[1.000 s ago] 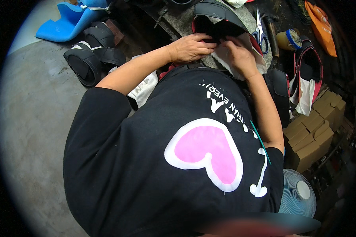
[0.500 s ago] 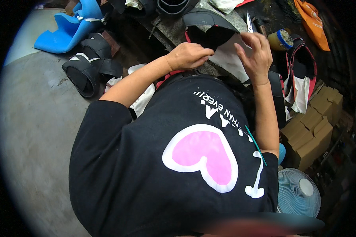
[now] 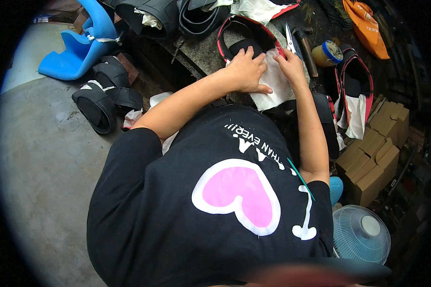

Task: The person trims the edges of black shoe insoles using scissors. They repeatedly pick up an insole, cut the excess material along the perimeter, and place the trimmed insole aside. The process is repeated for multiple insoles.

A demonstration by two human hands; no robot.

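The left hand [image 3: 246, 71] lies flat, fingers spread and pressing down, partly on a white sheet [image 3: 275, 83] and partly on the black upper of a red-edged sandal piece [image 3: 244, 36] that sits on the grey table [image 3: 201, 52] at about twelve o'clock in the view. The right hand [image 3: 289, 67] rests just beside it at one o'clock, fingers together and bent onto the far edge of the same white sheet; whether it pinches the sheet or only presses it I cannot tell. The sheet lies under both hands, overlapping the sandal piece's near edge. Just beyond the right hand are scissors [image 3: 290, 40] and a hammer [image 3: 304, 48], with a small jar with a blue lid [image 3: 328, 53] beside them. At two o'clock lies another red-edged sandal [image 3: 352, 81] with white paper in it. At ten o'clock black sandals [image 3: 103, 98] sit on the concrete floor [image 3: 43, 162] near a blue foam piece [image 3: 79, 48]. Cardboard boxes [image 3: 373, 158] stack at three o'clock, a small fan [image 3: 361, 234] at five.
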